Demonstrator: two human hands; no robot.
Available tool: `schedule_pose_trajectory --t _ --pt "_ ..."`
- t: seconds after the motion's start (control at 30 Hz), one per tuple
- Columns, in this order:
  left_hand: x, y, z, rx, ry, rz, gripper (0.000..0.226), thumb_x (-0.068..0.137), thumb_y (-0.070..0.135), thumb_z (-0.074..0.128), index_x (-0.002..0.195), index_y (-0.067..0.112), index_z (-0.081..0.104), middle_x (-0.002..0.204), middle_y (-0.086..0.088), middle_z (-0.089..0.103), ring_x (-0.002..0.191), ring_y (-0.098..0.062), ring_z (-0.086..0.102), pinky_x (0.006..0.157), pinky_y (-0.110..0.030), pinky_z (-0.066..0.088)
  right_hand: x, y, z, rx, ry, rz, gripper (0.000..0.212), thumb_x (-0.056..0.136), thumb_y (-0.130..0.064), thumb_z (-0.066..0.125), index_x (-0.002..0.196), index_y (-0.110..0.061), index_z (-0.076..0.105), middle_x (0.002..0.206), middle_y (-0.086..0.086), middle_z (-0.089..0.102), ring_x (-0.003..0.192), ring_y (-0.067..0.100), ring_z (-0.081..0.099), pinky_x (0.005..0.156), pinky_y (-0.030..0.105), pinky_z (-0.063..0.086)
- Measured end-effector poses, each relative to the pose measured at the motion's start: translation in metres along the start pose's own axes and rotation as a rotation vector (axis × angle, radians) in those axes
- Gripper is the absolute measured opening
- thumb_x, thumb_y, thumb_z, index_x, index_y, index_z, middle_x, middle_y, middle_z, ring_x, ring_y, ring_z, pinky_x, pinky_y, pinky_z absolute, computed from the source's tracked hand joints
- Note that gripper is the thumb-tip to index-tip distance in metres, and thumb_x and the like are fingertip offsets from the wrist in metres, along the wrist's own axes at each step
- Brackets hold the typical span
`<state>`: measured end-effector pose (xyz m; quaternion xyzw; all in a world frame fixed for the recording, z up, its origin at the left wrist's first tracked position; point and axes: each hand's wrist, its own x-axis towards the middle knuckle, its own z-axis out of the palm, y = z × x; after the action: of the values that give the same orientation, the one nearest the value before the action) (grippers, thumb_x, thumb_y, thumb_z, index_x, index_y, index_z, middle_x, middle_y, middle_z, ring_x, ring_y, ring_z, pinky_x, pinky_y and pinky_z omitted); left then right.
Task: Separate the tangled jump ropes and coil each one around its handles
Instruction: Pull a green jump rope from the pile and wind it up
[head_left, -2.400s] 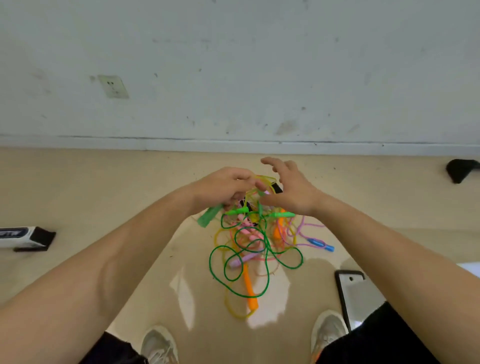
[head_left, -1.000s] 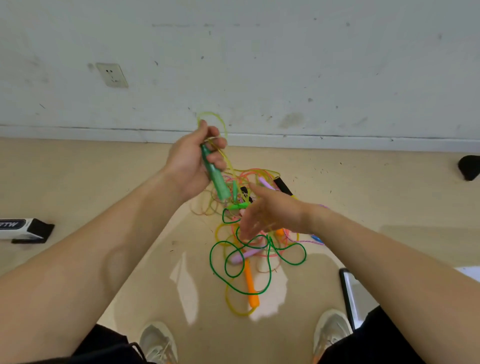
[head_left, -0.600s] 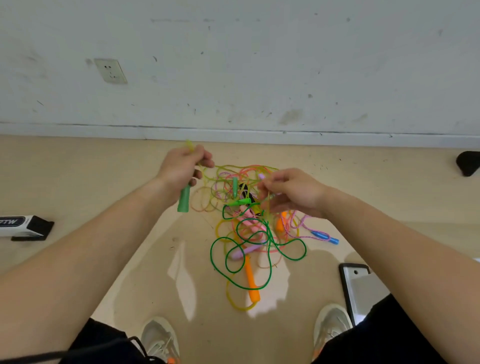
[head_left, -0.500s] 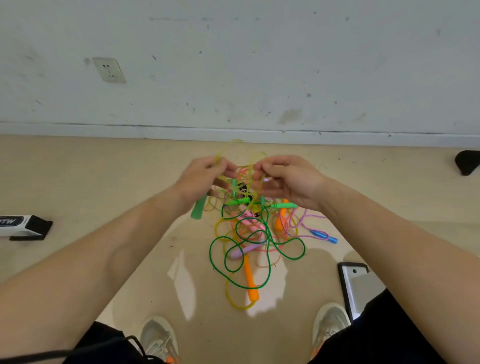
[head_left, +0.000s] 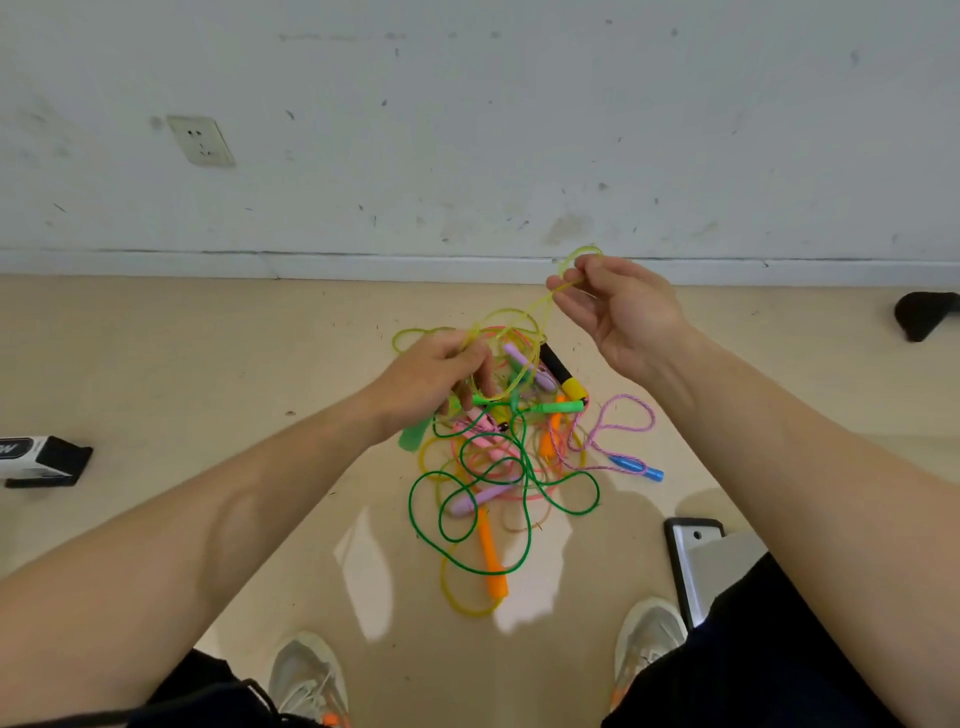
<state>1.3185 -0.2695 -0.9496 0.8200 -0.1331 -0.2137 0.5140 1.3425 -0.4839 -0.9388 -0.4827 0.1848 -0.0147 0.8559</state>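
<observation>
On the floor (head_left: 208, 389) the jump ropes (head_left: 498, 467) lay in one tangle, none coiled. The left hand (head_left: 436, 374) gripped a green handle (head_left: 415, 435); the right hand (head_left: 623, 317) pinched a yellow rope (head_left: 535, 306) above the heap. Separation looked barely begun; next, that strand needed working loose. No container showed

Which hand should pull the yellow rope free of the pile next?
Right, likely: the right hand pinches the yellow rope raised above the pile; the left hand is busy gripping the green handle.
</observation>
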Motion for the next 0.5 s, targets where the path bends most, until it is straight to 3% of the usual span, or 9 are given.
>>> schedule_pose_trajectory --t 0.13,0.2,0.27,0.3,0.33,0.37,0.43,0.5 --pt "0.003 0.024 -0.007 -0.487 0.063 -0.064 0.028 0.107 0.025 0.039 0.084 0.015 0.052 0.066 0.0 0.057 0.048 -0.013 0.042 0.043 -0.022 0.029 -0.004 0.012 -0.001 -0.31 0.11 0.06 0.034 0.105 -0.036 0.045 0.094 -0.01 0.065 0.084 0.006 0.064 0.073 0.021 0.069 0.062 0.034 0.06" --pt "0.004 0.036 -0.014 -0.741 0.066 -0.077 0.027 0.107 0.029 0.039 0.085 0.019 0.051 0.064 0.004 0.053 0.046 -0.009 0.039 0.041 -0.018 0.027 -0.009 0.026 0.002 -0.457 0.06 0.169 0.035 0.105 -0.028 0.037 0.097 -0.013 0.067 0.09 0.004 0.067 0.078 0.022 0.064 0.063 0.033 0.055" --pt "0.003 0.046 -0.021 -0.959 0.058 -0.094 0.027 0.106 0.032 0.039 0.085 0.021 0.051 0.064 0.006 0.051 0.046 -0.006 0.038 0.04 -0.016 0.027 -0.017 0.044 0.005 -0.681 -0.152 0.201 0.03 0.091 -0.011 0.045 0.099 -0.021 0.071 0.099 -0.006 0.071 0.098 0.015 0.062 0.08 0.031 0.05" --pt "0.003 0.05 -0.025 -1.052 0.052 -0.103 0.027 0.106 0.033 0.039 0.084 0.022 0.051 0.064 0.007 0.05 0.046 -0.005 0.038 0.04 -0.015 0.028 -0.021 0.054 0.007 -0.786 -0.297 0.2 0.035 0.084 -0.007 0.049 0.103 -0.026 0.071 0.106 -0.013 0.071 0.109 0.003 0.058 0.092 0.027 0.046" --pt "0.002 0.052 -0.029 -1.126 0.048 -0.105 0.027 0.106 0.033 0.039 0.084 0.022 0.051 0.063 0.008 0.051 0.046 -0.005 0.039 0.04 -0.015 0.029 -0.025 0.063 0.01 -0.872 -0.448 0.204 0.041 0.081 -0.005 0.052 0.108 -0.029 0.07 0.115 -0.018 0.068 0.115 -0.01 0.052 0.098 0.018 0.04" --pt "0.002 0.054 -0.033 -1.181 0.046 -0.098 0.027 0.106 0.033 0.039 0.084 0.022 0.051 0.064 0.008 0.051 0.047 -0.004 0.04 0.041 -0.014 0.029 -0.031 0.071 0.013 -0.925 -0.575 0.229 0.044 0.082 -0.002 0.053 0.113 -0.029 0.069 0.123 -0.017 0.064 0.115 -0.015 0.049 0.096 0.01 0.038" --pt "0.002 0.055 -0.042 -1.249 0.062 -0.073 0.028 0.106 0.033 0.039 0.084 0.021 0.052 0.065 0.008 0.052 0.048 -0.004 0.043 0.042 -0.014 0.031 -0.035 0.088 0.014 -1.1 -0.732 0.225 0.031 0.09 -0.004 0.055 0.112 -0.02 0.071 0.127 -0.006 0.065 0.114 0.0 0.055 0.094 0.014 0.042" --pt "0.003 0.052 -0.056 -1.295 0.122 -0.047 0.029 0.106 0.033 0.039 0.084 0.021 0.053 0.065 0.008 0.053 0.049 -0.004 0.045 0.042 -0.014 0.033 -0.034 0.097 0.01 -1.322 -0.772 0.173 0.016 0.095 -0.018 0.058 0.095 -0.019 0.073 0.102 -0.002 0.07 0.102 0.015 0.062 0.095 0.03 0.048"
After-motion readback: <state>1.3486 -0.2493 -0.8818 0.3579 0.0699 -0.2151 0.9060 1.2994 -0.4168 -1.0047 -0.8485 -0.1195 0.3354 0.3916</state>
